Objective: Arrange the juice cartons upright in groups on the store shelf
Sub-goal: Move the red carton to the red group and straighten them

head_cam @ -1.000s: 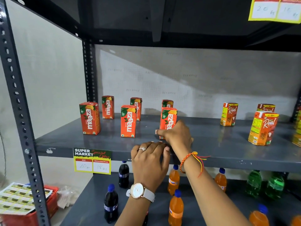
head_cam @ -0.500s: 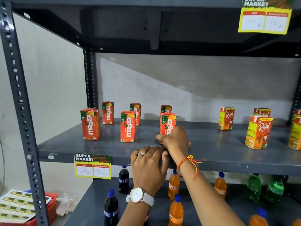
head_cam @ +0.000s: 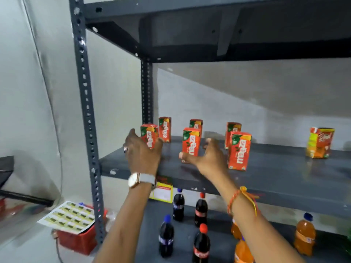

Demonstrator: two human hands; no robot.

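Several orange Maaza juice cartons stand upright in two rows on the grey shelf (head_cam: 284, 173). The front row holds a left carton (head_cam: 150, 134), a middle carton (head_cam: 191, 142) and a right carton (head_cam: 239, 150). My left hand (head_cam: 142, 152) reaches over the front left carton, thumb raised clear of it and fingers curling at its right side. My right hand (head_cam: 207, 157) is spread around the middle front carton, thumb at its lower left, fingers just off its right side. A yellow-orange Real carton (head_cam: 320, 142) stands apart at the right.
Back-row Maaza cartons (head_cam: 164, 129) stand close behind. A perforated upright post (head_cam: 85, 111) borders the shelf on the left. Cola bottles (head_cam: 201, 207) and orange soda bottles (head_cam: 304, 236) fill the lower shelf. A red basket (head_cam: 76, 242) with a sticker sheet sits on the floor.
Both hands left the shelf's front edge near the right front carton and moved left. The left hand now reaches the left front carton, the right the middle one. The view swung left.
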